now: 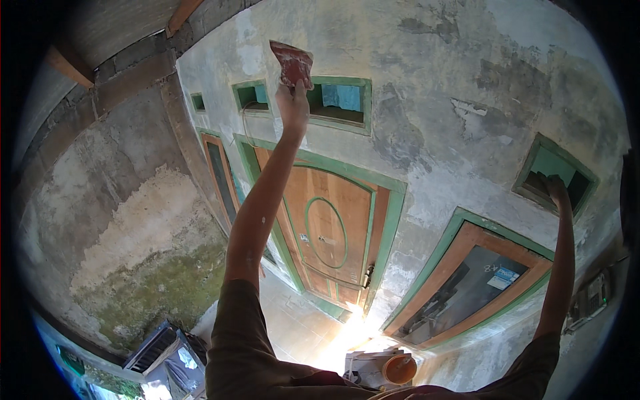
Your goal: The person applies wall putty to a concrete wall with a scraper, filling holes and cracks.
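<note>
High on the plastered wall point(440, 73), my left hand point(293, 107) grips a reddish-brown putty scraper point(295, 63) with a wide flared edge. Pale smears cover the scraper, and it is up by a green-framed vent opening point(368, 110) over the door. Whether its edge touches the wall I cannot tell. Far to the right, my right hand point(555, 189) reaches to another green-framed opening point(580, 160), over its lower edge. The fingers there look stretched and a little apart, with no tool showing in them.
Below is a wooden door point(320, 230) in a green frame, with a glazed wooden window point(460, 287) to its right. An orange bucket point(399, 369) stands beneath me on a cluttered surface. At left are a mossy side wall point(167, 287) and a dark rack point(157, 350).
</note>
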A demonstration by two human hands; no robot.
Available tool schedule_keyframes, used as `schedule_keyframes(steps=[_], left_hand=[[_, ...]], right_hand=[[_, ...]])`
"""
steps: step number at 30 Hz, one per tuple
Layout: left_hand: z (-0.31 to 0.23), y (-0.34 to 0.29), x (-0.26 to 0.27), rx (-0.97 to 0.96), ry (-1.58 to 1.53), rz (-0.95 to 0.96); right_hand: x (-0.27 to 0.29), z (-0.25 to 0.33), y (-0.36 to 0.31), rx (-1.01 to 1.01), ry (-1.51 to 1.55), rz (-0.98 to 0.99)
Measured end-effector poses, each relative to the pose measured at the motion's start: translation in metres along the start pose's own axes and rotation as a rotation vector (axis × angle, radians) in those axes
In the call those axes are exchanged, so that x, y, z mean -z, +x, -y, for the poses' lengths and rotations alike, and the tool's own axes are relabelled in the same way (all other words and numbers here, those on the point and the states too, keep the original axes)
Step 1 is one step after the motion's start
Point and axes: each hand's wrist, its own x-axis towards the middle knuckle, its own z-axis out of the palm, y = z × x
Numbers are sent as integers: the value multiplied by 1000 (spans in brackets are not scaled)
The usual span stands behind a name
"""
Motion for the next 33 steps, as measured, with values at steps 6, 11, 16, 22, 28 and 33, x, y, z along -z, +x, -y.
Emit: schedule_keyframes(steps=[6, 11, 16, 22, 28, 33], left_hand=[[-20, 8, -28, -29, 406, 48], [-13, 6, -62, -411, 353, -29], [1, -9, -102, -277, 547, 296], [9, -22, -118, -362, 544, 344], [-13, -41, -95, -565, 557, 573], [-32, 16, -49, -527, 739, 324]], right_hand=[[26, 20, -7, -188, 153, 115], [42, 35, -9, -348, 305, 66], [63, 49, -14, -456, 405, 141], [49, 45, -20, -257, 262, -21], [34, 29, -17, -283, 390, -117], [46, 48, -16, -288, 332, -34]])
